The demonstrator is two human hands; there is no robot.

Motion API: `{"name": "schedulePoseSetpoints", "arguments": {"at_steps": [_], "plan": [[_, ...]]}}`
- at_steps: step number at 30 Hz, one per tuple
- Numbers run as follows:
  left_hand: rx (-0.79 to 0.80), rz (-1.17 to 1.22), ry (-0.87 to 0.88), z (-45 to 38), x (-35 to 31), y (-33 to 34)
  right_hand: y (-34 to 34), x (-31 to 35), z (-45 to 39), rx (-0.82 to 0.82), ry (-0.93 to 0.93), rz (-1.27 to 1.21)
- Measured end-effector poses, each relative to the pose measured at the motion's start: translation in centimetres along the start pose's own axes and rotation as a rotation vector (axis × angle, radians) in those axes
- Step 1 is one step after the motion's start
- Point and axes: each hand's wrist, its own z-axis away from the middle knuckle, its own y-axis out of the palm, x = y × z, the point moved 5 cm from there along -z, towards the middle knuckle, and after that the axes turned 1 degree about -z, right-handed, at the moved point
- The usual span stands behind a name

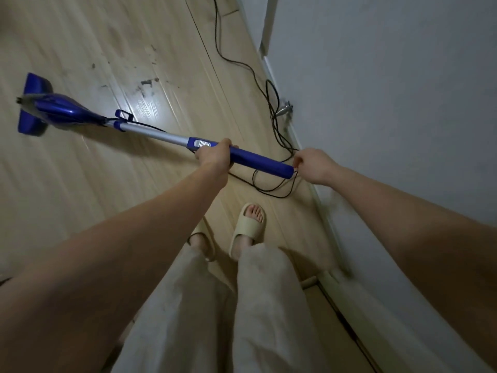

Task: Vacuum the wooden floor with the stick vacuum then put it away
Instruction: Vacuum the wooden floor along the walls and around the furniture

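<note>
Out on the wooden floor [80, 36], the stick vacuum [150, 130] is stretched away to the left, its flat blue head [33, 103] down on the pale boards and its long shaft slanting back up to the person. The left hand [215, 157] grips the blue handle section just behind the grey switch, fingers wrapped right round it. The right hand [314, 164] sits at the very tail of the handle, fingers curled in and pinching what looks like the black power cord [271, 103] where it leaves the end cap, though the exact contact is hard to make out.

Handling-wise, this looks a light, rigid tool: a slim silver tube, a bulbous glossy blue motor body low down, so most of the weight probably rides near the floor. The smooth plastic handle is the place to hold, one hand forward to steer, one at the back to push. That cord is the soft, troublesome part; it loops loosely along the white wall [390, 76] and close to the beige slippers [248, 227], and could easily snag underfoot.

Dark scraps of debris [146, 83] lie on the boards just beyond the shaft, so I judge the vacuuming is not finished.
</note>
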Motion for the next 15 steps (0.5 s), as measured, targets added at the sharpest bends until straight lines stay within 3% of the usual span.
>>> {"name": "schedulePoseSetpoints", "arguments": {"at_steps": [3,9,15], "plan": [[-0.002,0.009,0.002,1.2,-1.1,-1.2,-1.7,1.8,1.3,0.045,-0.001,-0.184],[0.027,0.033,-0.019,5.8,-3.8,-4.7,-4.4,9.2,8.5,0.453,-0.142,-0.139],[0.067,0.059,-0.048,11.4,-6.1,-8.3,-3.6,15.5,14.4,0.265,-0.212,-0.072]]}}
